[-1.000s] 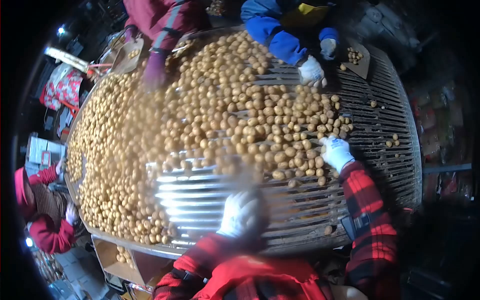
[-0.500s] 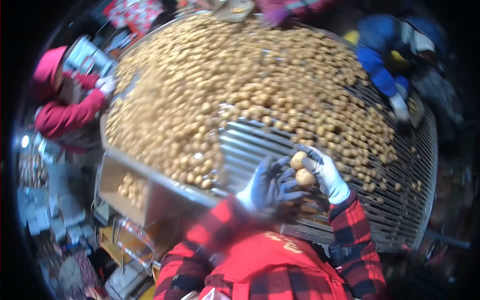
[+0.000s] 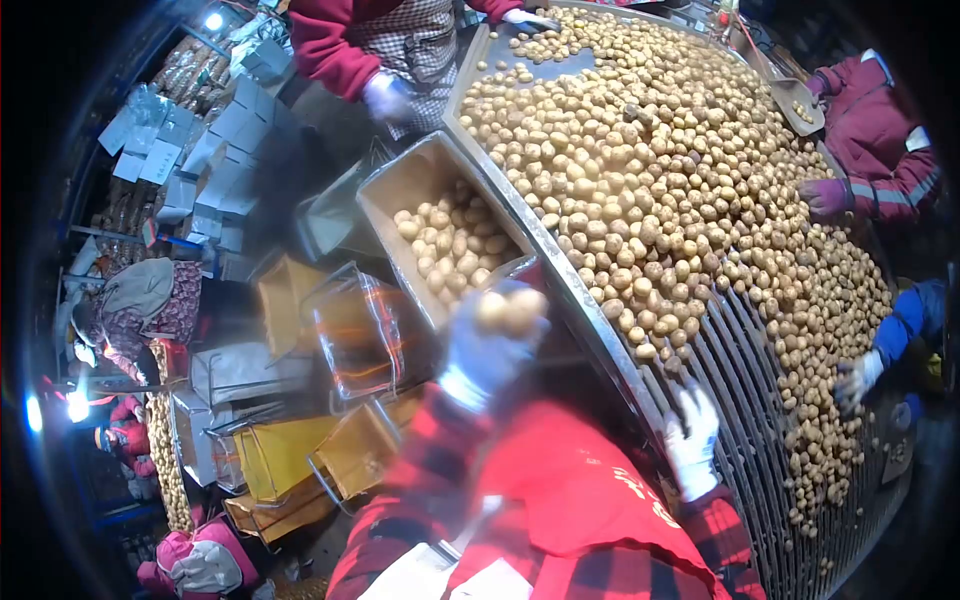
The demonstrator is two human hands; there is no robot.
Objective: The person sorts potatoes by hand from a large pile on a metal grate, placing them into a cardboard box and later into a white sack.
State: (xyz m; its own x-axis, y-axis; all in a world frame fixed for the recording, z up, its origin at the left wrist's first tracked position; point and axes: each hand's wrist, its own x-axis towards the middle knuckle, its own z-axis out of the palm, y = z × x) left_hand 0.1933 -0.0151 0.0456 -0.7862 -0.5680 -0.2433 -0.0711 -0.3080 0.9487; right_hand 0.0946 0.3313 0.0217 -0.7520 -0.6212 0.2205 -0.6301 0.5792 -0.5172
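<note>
My left hand (image 3: 485,355), in a blue-grey glove and smeared by motion, is closed around some small round potatoes (image 3: 515,311). It is beside the near corner of a box (image 3: 385,197) that holds more potatoes. My right hand (image 3: 692,440), gloved in white with grey fingertips, rests over the metal slats (image 3: 735,420) of the sorting table. Its fingers are stretched out and no potato shows in them. Just beyond its fingertips lies the near edge of a wide heap of potatoes (image 3: 690,210).
A raised metal rim (image 3: 560,262) separates the table from the box. Yellow bins (image 3: 290,455) and wire-framed containers (image 3: 358,330) stand at left. Co-workers' gloved hands are around the heap: one (image 3: 828,197) at right, another (image 3: 858,380) lower right, another (image 3: 388,97) near the box.
The view has swung left. Two potatoes were in my right hand with my open left hand beside it; now my left hand holds potatoes near the box, and my right hand is spread over the slats.
</note>
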